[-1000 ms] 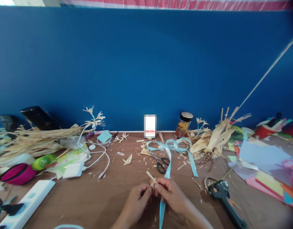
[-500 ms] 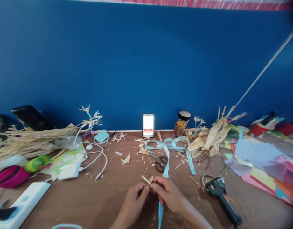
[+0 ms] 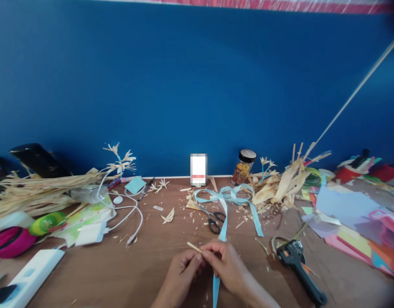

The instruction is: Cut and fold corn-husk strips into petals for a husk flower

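Note:
A short, thin pale stick (image 3: 194, 247) slants up to the left out of my fingertips. My left hand (image 3: 180, 273) pinches its lower end, and my right hand (image 3: 228, 266) closes on that end too, the two thumbs almost meeting. The fingers hide whatever is at the grip. Light blue ribbon (image 3: 216, 291) passes beneath my right hand, and its looped bow (image 3: 237, 193) lies further back on the brown table (image 3: 126, 278). Just beyond my hands lie black-handled scissors (image 3: 213, 224), among small husk scraps.
A black glue gun (image 3: 304, 273) lies to the right, near coloured paper (image 3: 347, 209). Dried husks (image 3: 280, 186) and a black-lidded jar (image 3: 244, 167) stand near the blue wall. On the left are a white power strip (image 3: 33, 273), cables and a pink pouch (image 3: 12, 241).
A husk piece that stuck up by my right fingertips no longer shows. My right fingers have come in closer over the stick's lower end; both hands stay in nearly the same place.

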Demonstrator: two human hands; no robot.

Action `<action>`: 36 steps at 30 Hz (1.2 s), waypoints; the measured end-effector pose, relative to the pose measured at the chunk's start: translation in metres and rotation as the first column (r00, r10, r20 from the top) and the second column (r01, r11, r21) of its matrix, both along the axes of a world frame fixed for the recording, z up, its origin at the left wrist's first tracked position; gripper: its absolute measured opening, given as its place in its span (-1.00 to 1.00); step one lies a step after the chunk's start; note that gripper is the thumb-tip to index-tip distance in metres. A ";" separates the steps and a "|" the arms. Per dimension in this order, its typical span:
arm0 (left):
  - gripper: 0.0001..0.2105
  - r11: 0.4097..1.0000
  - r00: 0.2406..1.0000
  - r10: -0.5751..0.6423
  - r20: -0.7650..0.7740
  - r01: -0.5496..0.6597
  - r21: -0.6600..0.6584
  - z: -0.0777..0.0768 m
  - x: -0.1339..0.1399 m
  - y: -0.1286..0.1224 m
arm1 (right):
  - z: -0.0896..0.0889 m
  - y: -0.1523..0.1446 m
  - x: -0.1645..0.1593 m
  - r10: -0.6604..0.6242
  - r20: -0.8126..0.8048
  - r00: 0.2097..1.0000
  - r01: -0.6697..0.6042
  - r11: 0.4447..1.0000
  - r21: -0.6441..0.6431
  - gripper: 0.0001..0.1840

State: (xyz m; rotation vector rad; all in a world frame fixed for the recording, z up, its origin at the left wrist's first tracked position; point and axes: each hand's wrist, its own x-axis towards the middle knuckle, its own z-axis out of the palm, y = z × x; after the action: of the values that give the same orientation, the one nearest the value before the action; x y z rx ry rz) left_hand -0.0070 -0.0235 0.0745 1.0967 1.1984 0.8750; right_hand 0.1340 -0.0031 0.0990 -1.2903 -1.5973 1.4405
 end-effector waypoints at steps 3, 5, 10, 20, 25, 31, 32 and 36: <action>-0.64 0.998 0.999 0.030 -0.029 -0.029 0.052 0.007 -0.001 -0.005 | -0.006 0.006 0.004 -0.073 0.076 0.994 0.063 0.990 0.128 -0.74; -0.62 0.991 0.998 0.024 -0.049 -0.018 0.135 0.015 -0.003 -0.009 | -0.010 0.014 0.012 -0.184 0.128 0.974 0.152 0.962 0.228 -0.74; -0.66 0.981 0.988 0.091 -0.124 -0.067 0.181 0.019 -0.007 -0.008 | -0.007 0.025 0.029 -0.258 -0.027 0.966 0.260 0.963 0.077 -0.72; -0.71 0.964 0.989 0.015 -0.146 0.025 0.264 0.026 0.001 -0.002 | 0.018 0.003 0.002 0.082 -0.105 0.991 -0.087 0.996 -0.038 -0.75; -0.68 0.965 0.983 0.089 -0.164 -0.044 0.258 0.021 -0.004 -0.007 | 0.011 0.003 -0.004 0.041 0.013 0.999 -0.042 0.989 0.138 -0.75; -0.64 0.920 0.981 0.152 -0.122 -0.095 0.380 0.023 -0.004 -0.019 | -0.002 0.022 0.014 -0.202 0.115 0.973 0.180 0.967 0.182 -0.72; -0.65 0.923 0.976 0.179 -0.128 -0.121 0.366 0.024 -0.004 -0.018 | -0.001 0.023 0.016 -0.198 0.077 0.977 0.188 0.974 0.124 -0.71; -0.68 0.927 0.949 0.265 -0.172 -0.201 0.318 0.021 -0.005 -0.009 | 0.015 0.011 0.015 -0.077 -0.151 0.986 0.053 0.987 -0.154 -0.59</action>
State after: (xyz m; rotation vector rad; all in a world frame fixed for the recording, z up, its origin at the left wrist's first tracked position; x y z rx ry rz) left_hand -0.0117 -0.0330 0.0960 1.3326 1.4289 1.1740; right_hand 0.1486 0.0083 0.1144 -1.2657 -1.3547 1.6041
